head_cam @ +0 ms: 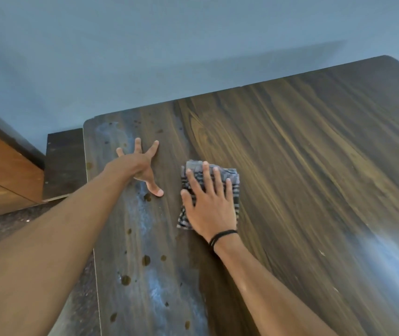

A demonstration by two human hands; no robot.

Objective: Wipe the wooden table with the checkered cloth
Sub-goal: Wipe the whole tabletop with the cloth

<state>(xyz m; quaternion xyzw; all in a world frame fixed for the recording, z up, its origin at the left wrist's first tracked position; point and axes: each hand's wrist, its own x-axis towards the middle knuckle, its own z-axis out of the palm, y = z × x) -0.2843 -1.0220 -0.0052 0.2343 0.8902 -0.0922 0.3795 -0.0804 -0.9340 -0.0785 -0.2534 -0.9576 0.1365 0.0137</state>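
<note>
A dark wooden table [302, 166] fills the right and middle of the head view. A folded black-and-white checkered cloth [193, 169] lies flat on it, left of centre. My right hand [209, 202] presses down on the cloth with fingers spread, a black band on the wrist. My left hand [142, 166] rests flat on the bare wood to the cloth's left, fingers splayed, holding nothing. The left strip of the table carries pale dusty smears [142, 207] and several dark round spots [146, 260]; the wood to the right of the cloth looks darker and cleaner.
A blue-grey wall [169, 44] runs along the table's far edge. A lower dark wooden piece [64, 163] adjoins the table's far-left corner, and orange-brown wooden furniture [2, 170] stands further left. Speckled floor [12, 226] shows past the table's left edge.
</note>
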